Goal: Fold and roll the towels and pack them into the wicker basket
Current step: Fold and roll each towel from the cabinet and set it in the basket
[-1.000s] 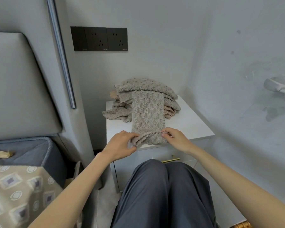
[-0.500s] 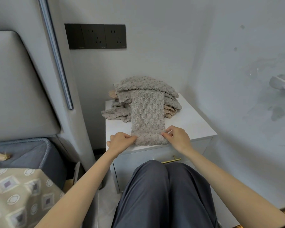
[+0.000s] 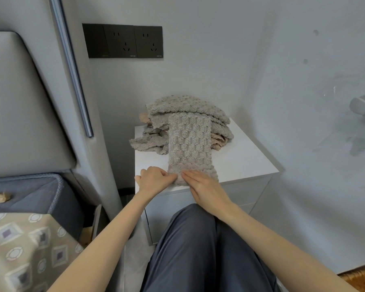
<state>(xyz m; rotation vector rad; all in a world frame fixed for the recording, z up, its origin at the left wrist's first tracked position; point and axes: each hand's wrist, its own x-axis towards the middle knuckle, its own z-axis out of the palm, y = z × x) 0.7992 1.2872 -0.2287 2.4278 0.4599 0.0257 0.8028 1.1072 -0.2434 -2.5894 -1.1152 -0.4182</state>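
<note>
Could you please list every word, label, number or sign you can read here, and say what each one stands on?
No text here can be read.
Socket panel: tiny pale marks along the bottom edge of each plate, too small and blurred to read.
Towel, pile behind it, cabinet: no label or print shows.

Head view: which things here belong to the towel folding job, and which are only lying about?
For the job:
folded towel, its near end gripped by the left hand and pressed by the right hand
towel pile behind it
white cabinet under both

Lying about:
wall sockets
patterned bed cover
padded headboard
</note>
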